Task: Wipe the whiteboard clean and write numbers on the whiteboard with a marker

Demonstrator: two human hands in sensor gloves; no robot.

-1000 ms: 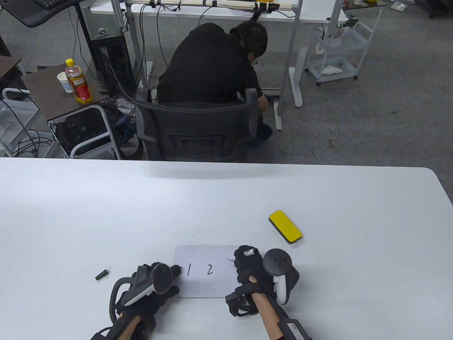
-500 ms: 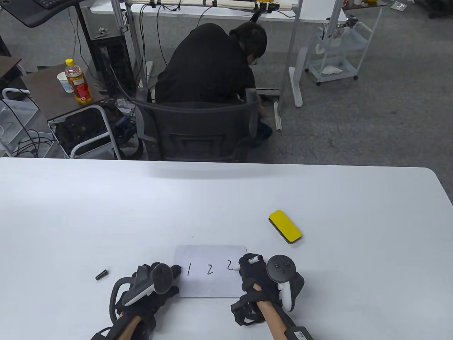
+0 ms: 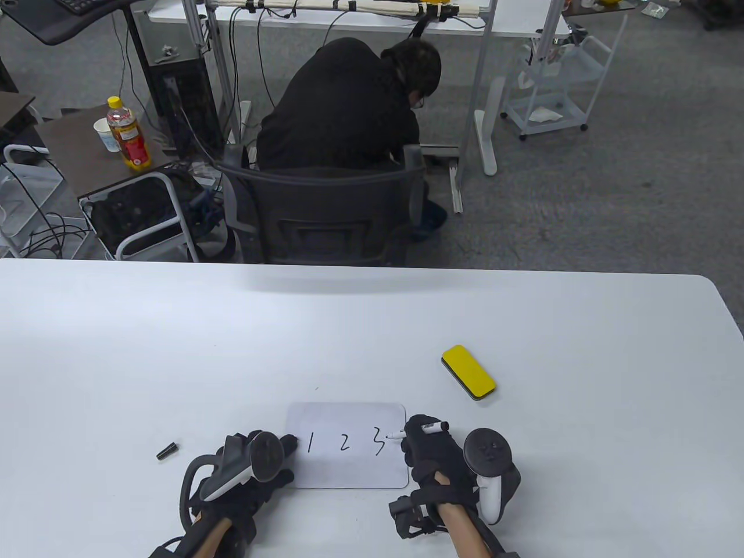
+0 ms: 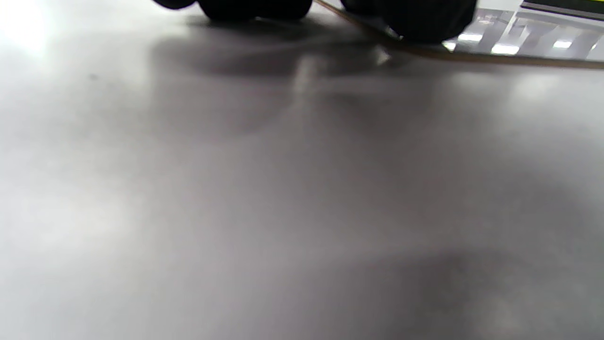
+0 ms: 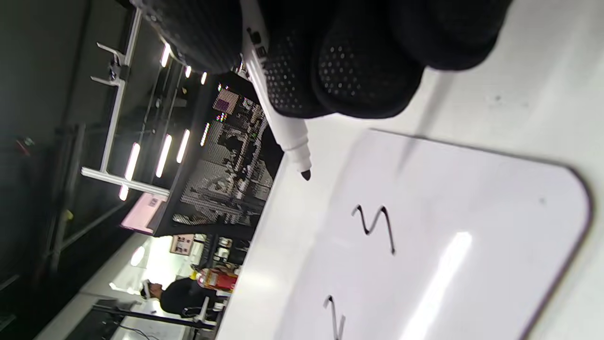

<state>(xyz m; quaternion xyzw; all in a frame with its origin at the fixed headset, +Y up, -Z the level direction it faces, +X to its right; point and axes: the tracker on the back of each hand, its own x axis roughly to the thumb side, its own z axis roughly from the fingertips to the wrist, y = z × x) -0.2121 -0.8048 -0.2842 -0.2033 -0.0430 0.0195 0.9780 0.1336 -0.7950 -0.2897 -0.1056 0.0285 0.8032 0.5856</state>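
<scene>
From the table view, I saw the small whiteboard [image 3: 347,446] lying low in the frame's centre on the white table [image 3: 372,325], reading 1, 2, 3. My right hand [image 3: 430,450] pinched the marker [image 3: 415,430] just right of the 3. My left hand [image 3: 256,465] touched the board's left edge; its grip I could not tell. A yellow eraser [image 3: 468,372] lay upper right of the board, the marker cap [image 3: 167,450] to the left.

In the left wrist view, dark fingertips [image 4: 255,7] met the tabletop at the top edge.

In the right wrist view, fingers [image 5: 349,71] clamped the marker, its tip [image 5: 306,175] just off the board.
</scene>
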